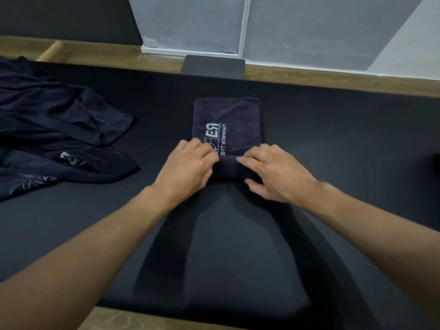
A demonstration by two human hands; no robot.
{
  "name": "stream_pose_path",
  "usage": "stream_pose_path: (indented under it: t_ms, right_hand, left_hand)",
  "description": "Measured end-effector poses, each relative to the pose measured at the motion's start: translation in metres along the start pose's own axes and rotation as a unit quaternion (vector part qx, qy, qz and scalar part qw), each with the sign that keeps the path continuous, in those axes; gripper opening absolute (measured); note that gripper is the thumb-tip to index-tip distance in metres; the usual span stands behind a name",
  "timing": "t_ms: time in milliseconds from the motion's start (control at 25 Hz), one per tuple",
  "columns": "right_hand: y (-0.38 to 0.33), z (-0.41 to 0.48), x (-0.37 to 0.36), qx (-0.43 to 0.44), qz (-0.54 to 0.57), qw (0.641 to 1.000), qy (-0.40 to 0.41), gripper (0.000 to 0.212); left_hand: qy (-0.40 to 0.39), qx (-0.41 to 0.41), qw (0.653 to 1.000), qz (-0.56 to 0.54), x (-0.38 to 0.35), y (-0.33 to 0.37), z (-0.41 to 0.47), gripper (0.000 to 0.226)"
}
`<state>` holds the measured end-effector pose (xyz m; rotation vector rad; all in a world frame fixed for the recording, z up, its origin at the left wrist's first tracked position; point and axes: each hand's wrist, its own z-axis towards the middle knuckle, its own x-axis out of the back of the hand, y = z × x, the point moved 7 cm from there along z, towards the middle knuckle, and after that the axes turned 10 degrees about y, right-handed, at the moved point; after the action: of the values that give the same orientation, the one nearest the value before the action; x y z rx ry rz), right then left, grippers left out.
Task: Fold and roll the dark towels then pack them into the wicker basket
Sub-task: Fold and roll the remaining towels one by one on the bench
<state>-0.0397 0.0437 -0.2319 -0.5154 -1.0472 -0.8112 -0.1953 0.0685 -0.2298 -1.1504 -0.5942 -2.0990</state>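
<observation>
Bare mat [333, 139] right of folded towel [226, 115]; crumpled towels [59, 120] block the left.

On a black mat [333, 129], a folded dark towel with white print [226, 120] lies flat, its near end rolled. The left hand [188, 167] and right hand [273, 172] both grip that roll, fingers curled over it. Loose dark towels [54, 120] lie heaped at far left.

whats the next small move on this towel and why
Probably push the roll one turn farther away: the left hand and right hand grip only a short roll at the near end, while most of the folded towel lies flat beyond it, white print showing.
</observation>
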Motion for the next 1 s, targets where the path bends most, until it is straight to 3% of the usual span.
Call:
stream_pose_path:
  t_ms: [80, 160, 240, 320, 360, 400, 440, 520, 640, 760, 800, 920, 1000]
  right_hand:
    - [0.002, -0.006, -0.009, -0.007, -0.043, 0.998, -0.041, 0.053]
    - [0.002, 0.001, -0.013, -0.011, -0.051, 0.996, -0.07, 0.047]
    - [0.007, 0.015, -0.01, -0.061, 0.009, 0.99, -0.127, 0.04]
    - [0.02, 0.022, -0.01, -0.149, 0.097, 0.964, -0.2, 0.035]
    - [0.024, 0.022, -0.01, -0.181, 0.134, 0.946, -0.234, 0.033]
    - [0.025, 0.022, -0.011, -0.196, 0.161, 0.934, -0.253, 0.033]
    - [0.025, 0.021, -0.012, -0.205, 0.183, 0.924, -0.266, 0.032]
    - [0.026, 0.022, -0.014, -0.233, 0.242, 0.898, -0.283, 0.03]
    - [0.036, 0.025, -0.018, -0.297, 0.312, 0.849, -0.306, 0.025]
    - [0.044, 0.027, -0.022, -0.337, 0.344, 0.822, -0.303, 0.024]
    - [0.044, 0.027, -0.019, -0.334, 0.345, 0.832, -0.276, 0.024]
    - [0.033, 0.02, -0.003, -0.191, 0.206, 0.947, -0.155, 0.037]
    - [0.026, 0.01, 0.0, -0.15, 0.144, 0.968, -0.139, 0.047]
  left_hand:
    - [-0.009, -0.061, 0.997, 0.048, -0.006, 0.008, -0.018, 0.036]
    - [-0.037, -0.043, 0.997, 0.045, -0.008, 0.005, -0.021, 0.041]
    - [-0.074, 0.062, 0.993, -0.064, -0.007, -0.007, -0.006, 0.037]
    - [-0.133, 0.218, 0.94, -0.225, -0.008, -0.027, 0.006, 0.02]
    - [-0.148, 0.263, 0.915, -0.269, -0.009, -0.031, 0.006, 0.01]
    - [-0.143, 0.271, 0.913, -0.269, -0.006, -0.031, 0.005, 0.006]
    - [-0.12, 0.248, 0.931, -0.239, -0.001, -0.029, 0.002, 0.006]
    - [-0.044, 0.119, 0.985, -0.115, 0.017, -0.01, -0.004, 0.026]
    - [-0.032, -0.043, 0.998, 0.017, 0.013, 0.015, -0.016, 0.043]
    - [-0.059, 0.008, 0.998, -0.003, 0.007, 0.012, -0.014, 0.045]
    - [-0.076, 0.06, 0.994, -0.05, 0.005, 0.005, -0.01, 0.041]
    - [-0.159, 0.217, 0.947, -0.174, -0.003, -0.024, 0.004, 0.03]
    - [-0.217, 0.285, 0.9, -0.248, -0.012, -0.038, 0.012, 0.027]
